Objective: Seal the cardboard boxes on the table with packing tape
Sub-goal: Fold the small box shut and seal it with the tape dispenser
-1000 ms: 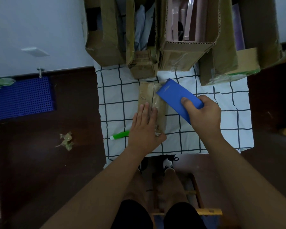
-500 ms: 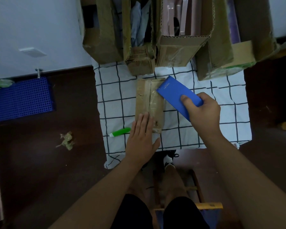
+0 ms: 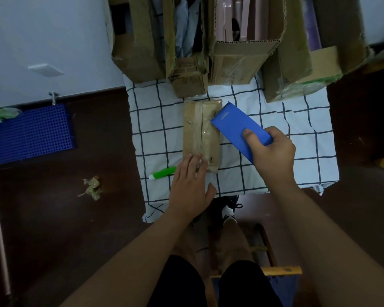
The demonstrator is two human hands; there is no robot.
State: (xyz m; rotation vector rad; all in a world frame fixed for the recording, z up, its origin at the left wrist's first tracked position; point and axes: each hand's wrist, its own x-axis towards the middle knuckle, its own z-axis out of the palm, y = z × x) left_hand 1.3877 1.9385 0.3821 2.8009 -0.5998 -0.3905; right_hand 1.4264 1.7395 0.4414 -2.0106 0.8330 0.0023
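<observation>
A small flat cardboard box [image 3: 201, 129] lies lengthwise on the checked white cloth [image 3: 275, 167], clear tape running along its top seam. My left hand [image 3: 191, 185] lies with straight fingers on the box's near end, fingertips on the tape there. My right hand [image 3: 269, 154] grips a blue tape dispenser [image 3: 237, 127], thumb on top, its far end tilted over the box's right edge.
Several large open cardboard boxes [image 3: 242, 56] stand along the cloth's far edge. A green-and-white pen-like tool [image 3: 162, 173] lies left of the small box. A blue perforated crate [image 3: 29, 134] and crumpled tape [image 3: 92, 187] are on the dark floor at left. My legs are below.
My left hand has slid back along the box from its middle to its near end. The right hand with the blue dispenser has stayed near the box's right edge.
</observation>
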